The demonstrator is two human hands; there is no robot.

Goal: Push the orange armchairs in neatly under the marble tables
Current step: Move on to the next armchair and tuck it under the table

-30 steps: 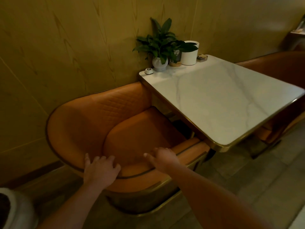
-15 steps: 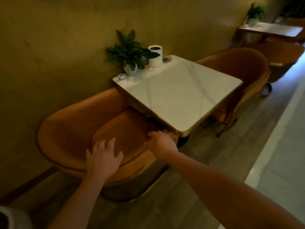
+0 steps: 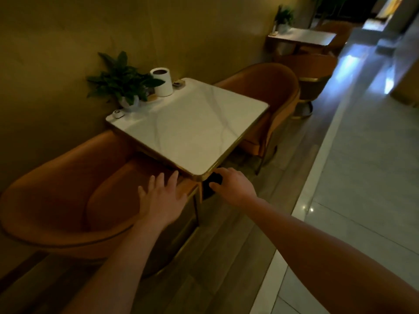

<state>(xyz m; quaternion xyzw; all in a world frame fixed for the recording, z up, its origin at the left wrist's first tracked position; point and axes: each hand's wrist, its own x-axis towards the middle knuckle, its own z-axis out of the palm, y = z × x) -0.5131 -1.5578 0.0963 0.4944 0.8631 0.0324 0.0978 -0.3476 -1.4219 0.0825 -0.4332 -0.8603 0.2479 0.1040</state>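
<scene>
Extending over the orange armchair (image 3: 56, 193), the left hand (image 3: 162, 198) had fingers spread, gripping nothing; the right hand (image 3: 231, 186), loosely curled and empty, was beside the tabletop (image 3: 188, 128) near corner

Near armchair (image 3: 63, 200) left of table (image 3: 190, 130); second armchair (image 3: 269, 91) opposite; plant (image 3: 122, 82) on table by wall.

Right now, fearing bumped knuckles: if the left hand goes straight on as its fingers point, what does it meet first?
Probably the near edge of the table, just beyond the left hand; depth is unclear, so it might slide under, over the armchair.
</scene>
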